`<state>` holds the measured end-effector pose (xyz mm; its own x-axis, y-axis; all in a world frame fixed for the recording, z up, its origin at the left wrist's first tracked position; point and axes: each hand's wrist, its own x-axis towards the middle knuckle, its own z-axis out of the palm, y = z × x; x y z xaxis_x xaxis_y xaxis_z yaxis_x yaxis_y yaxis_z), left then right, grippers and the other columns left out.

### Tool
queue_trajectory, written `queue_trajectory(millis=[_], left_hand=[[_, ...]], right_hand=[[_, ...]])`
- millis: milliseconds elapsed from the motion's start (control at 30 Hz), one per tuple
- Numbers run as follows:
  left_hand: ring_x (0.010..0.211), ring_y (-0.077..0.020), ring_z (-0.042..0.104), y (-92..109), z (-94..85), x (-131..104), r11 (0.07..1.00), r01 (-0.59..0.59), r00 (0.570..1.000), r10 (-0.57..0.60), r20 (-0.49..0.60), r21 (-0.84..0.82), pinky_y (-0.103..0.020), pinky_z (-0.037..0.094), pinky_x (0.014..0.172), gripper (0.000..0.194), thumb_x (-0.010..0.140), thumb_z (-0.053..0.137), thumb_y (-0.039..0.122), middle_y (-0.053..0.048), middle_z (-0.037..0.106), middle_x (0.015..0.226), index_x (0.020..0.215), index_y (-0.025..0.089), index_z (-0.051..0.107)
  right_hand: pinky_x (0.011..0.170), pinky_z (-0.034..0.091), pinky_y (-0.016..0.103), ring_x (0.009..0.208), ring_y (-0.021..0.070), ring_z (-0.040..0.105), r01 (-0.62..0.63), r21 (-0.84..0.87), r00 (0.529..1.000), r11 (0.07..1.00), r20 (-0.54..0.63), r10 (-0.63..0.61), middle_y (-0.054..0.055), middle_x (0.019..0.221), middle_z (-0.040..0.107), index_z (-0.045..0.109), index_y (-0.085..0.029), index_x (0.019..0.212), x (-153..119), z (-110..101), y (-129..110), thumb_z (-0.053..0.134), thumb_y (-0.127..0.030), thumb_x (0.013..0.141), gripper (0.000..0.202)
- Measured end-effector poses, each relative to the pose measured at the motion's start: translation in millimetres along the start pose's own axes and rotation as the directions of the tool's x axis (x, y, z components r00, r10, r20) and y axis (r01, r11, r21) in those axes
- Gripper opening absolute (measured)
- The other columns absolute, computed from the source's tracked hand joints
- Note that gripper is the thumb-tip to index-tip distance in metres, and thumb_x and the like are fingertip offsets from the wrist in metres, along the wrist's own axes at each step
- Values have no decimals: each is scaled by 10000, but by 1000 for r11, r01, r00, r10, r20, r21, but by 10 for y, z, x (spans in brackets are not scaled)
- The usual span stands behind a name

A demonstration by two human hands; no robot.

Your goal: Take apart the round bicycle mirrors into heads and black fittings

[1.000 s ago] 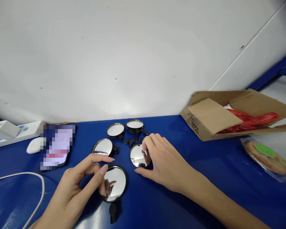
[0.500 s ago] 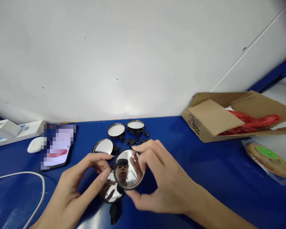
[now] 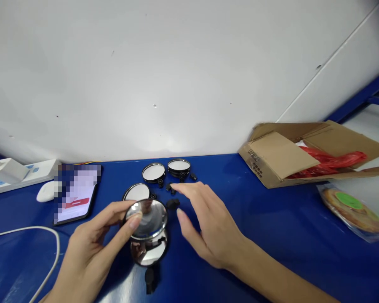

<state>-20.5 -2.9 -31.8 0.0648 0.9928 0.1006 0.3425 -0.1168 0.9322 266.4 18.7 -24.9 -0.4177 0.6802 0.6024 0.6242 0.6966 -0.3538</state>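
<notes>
Left hand [image 3: 93, 248] has the raised mirror [image 3: 151, 223], thumb pressed on its face near the rim, fingers curled behind, above the worktop [image 3: 271, 240] and overlapping the lower mirror [image 3: 150, 254] in view. Right hand [image 3: 214, 227] is open, thumb and forefinger parted, empty by the look of it, just beside a black fitting [image 3: 172, 204]; whether that joins the raised mirror, can't tell. Forefinger's right by the small black parts [image 3: 170, 188], contact unclear. Three more mirrors sit towards the back edge. Looks like mirror handling mid-move; gripping that fitting would call for a narrower pinch, mirror steady.
</notes>
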Motion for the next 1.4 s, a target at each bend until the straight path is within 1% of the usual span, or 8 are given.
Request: queue_trajectory(millis=[200,400,700,833,933,1133,1233,1400], left_hand=[[704,-191,796,68,-37,119,1000,24,966,-24,-256,-2,-250,702,687,480,993,927,633,-20,902,1033,1292,266,851],[716,-186,767,93,-14,119,998,63,964,-65,-256,-13,-256,686,701,460,998,907,669,17,880,1009,1293,322,842],[681,-197,767,51,-7,139,999,32,963,-35,-266,-14,-282,711,668,487,970,920,673,-10,884,1012,1272,295,866],[679,-198,767,54,0,136,1000,24,965,-25,-260,-6,-278,718,664,455,983,906,667,-7,883,1004,1267,313,867],[675,-187,762,48,-4,120,1000,10,967,-10,-254,0,-253,707,663,413,996,899,650,10,869,954,1258,333,867],[692,-183,781,35,-13,109,1000,14,970,-15,-244,-6,-244,712,667,409,1008,889,654,12,890,1026,1258,332,861],[701,-188,800,29,-12,109,999,29,971,-32,-236,-19,-240,718,674,419,1009,901,645,6,894,1039,1262,314,860],[702,-187,803,52,-8,112,1000,11,980,-17,-198,-29,-237,719,675,434,1019,904,628,-21,903,1062,1278,283,864]], right_hand=[[1177,657,570,1431,359,749,104,-235,964,966,263,-40,220,1599,776,678,-24,1613,-10,138,171,438,-148,1220,477],[1255,633,569,1601,379,666,120,-384,944,915,331,15,252,1760,640,604,12,1714,-88,241,167,474,-257,1263,541],[1033,672,544,1211,342,828,149,-342,978,928,190,-87,196,1446,866,831,-44,1405,-52,179,201,534,-242,1243,392],[1138,635,539,1412,354,768,128,-313,975,941,212,-62,214,1633,765,750,-35,1554,-35,152,183,530,-284,1249,451],[1093,638,520,1370,346,789,178,-307,960,935,262,-97,224,1626,768,744,-22,1553,-43,170,202,568,-306,1250,451],[898,587,467,1044,288,832,58,-307,998,950,-12,-65,130,1168,922,864,-123,1197,-17,93,313,591,-152,1197,275],[933,621,508,1122,350,830,-66,-368,997,927,-59,48,195,1234,893,842,-80,1259,-2,50,406,598,-188,1183,278],[1074,655,620,1286,422,823,-138,-355,980,925,88,181,245,1478,835,795,-66,1432,-40,78,559,642,-259,1185,349]])
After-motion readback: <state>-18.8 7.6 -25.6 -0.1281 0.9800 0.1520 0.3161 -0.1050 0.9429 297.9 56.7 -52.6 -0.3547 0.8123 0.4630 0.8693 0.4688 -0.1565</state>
